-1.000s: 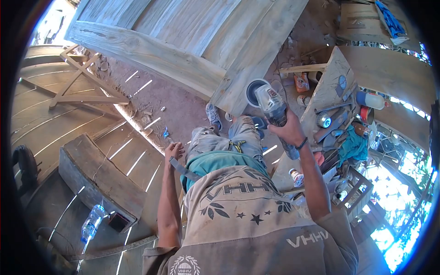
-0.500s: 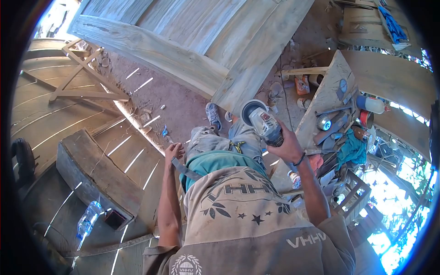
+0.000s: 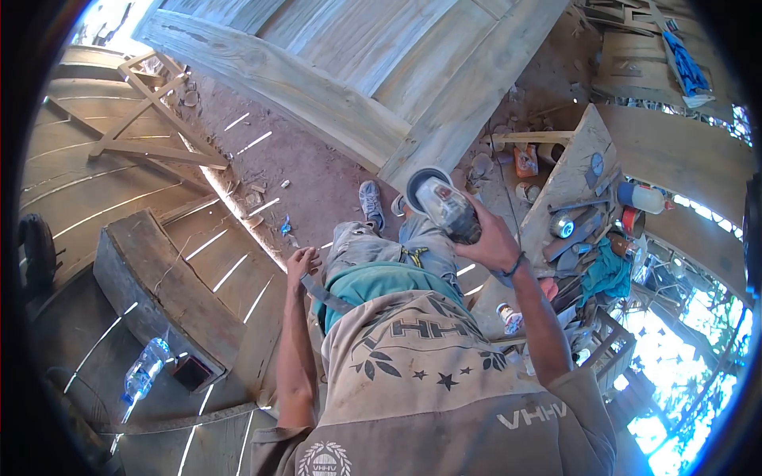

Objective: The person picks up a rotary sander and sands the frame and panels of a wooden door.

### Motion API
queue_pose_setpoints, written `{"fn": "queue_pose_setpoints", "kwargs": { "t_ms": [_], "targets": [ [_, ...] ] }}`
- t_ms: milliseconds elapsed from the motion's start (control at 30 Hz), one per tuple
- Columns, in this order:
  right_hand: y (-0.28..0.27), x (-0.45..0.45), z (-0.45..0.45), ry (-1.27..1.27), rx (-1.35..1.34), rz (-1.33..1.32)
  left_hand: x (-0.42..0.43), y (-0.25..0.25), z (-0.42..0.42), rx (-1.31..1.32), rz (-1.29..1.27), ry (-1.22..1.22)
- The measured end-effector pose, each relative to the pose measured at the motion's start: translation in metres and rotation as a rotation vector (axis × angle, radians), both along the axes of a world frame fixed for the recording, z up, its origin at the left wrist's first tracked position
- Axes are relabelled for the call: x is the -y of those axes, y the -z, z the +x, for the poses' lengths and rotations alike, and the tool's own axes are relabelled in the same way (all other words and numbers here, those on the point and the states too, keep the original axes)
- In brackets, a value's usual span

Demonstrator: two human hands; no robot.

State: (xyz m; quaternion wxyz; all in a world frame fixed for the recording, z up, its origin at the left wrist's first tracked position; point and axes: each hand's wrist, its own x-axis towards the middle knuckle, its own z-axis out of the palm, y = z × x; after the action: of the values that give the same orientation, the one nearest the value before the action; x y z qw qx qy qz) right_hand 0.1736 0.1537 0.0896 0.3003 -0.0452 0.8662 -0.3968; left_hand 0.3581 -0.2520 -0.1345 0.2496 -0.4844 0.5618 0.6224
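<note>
Sunlight [image 3: 230, 276] stripes the brown boards [image 3: 103, 194] at left; a cluttered counter [image 3: 567, 187] stands at right beside the reddish earthen floor [image 3: 298, 170], bright daylight [image 3: 686, 385] beyond.

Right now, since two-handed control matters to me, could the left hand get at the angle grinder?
Probably yes: the right hand holds the angle grinder out in front, and nothing visible stands between it and the left hand.

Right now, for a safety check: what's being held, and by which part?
The right hand grips the grinder by its body, behind the disc; the left hand: unclear.
</note>
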Motion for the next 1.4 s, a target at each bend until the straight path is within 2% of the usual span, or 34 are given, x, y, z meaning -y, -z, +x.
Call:
{"fn": "queue_pose_setpoints", "kwargs": {
  "t_ms": [267, 467, 533, 667, 933, 1000, 1067, 1167, 1233, 1333, 1367, 1400],
  "targets": [
    [-0.002, 0.014, 0.002, -0.029, 0.042, -0.033, -0.001, 0.023, 0.036, -0.014, 0.017, -0.029],
    [-0.002, -0.006, 0.008, -0.034, 0.080, -0.010, -0.005, 0.006, 0.017, 0.014, 0.000, -0.038],
    [-0.003, -0.008, 0.009, -0.035, 0.014, 0.001, -0.003, 0.005, 0.008, 0.027, -0.007, -0.009],
    [-0.001, 0.016, -0.010, -0.018, 0.089, -0.031, -0.004, 0.008, -0.004, 0.012, -0.003, -0.016],
    [0.019, 0.010, -0.060, -0.081, -0.012, 0.020, -0.002, -0.011, -0.015, 0.002, -0.034, -0.029],
    [0.019, 0.008, -0.067, 0.056, -0.113, 0.020, -0.003, -0.011, -0.012, 0.005, -0.033, -0.019],
    [0.016, 0.013, -0.068, 0.067, -0.113, 0.070, -0.003, -0.009, -0.003, 0.026, -0.049, -0.019],
    [0.015, 0.013, -0.055, 0.006, -0.077, 0.086, -0.005, 0.003, 0.012, 0.035, -0.019, -0.105],
    [0.007, 0.019, -0.047, -0.091, 0.134, 0.026, -0.004, 0.013, 0.024, -0.027, 0.011, -0.120],
    [0.008, 0.020, -0.049, -0.213, -0.019, -0.061, -0.014, 0.010, 0.023, -0.073, 0.017, -0.195],
    [0.007, 0.014, -0.058, -0.181, 0.096, -0.035, -0.015, 0.005, 0.019, -0.016, -0.007, -0.180],
    [0.009, 0.008, -0.068, -0.183, 0.102, -0.037, -0.018, -0.004, 0.015, 0.048, -0.030, -0.163]
  ]
}}
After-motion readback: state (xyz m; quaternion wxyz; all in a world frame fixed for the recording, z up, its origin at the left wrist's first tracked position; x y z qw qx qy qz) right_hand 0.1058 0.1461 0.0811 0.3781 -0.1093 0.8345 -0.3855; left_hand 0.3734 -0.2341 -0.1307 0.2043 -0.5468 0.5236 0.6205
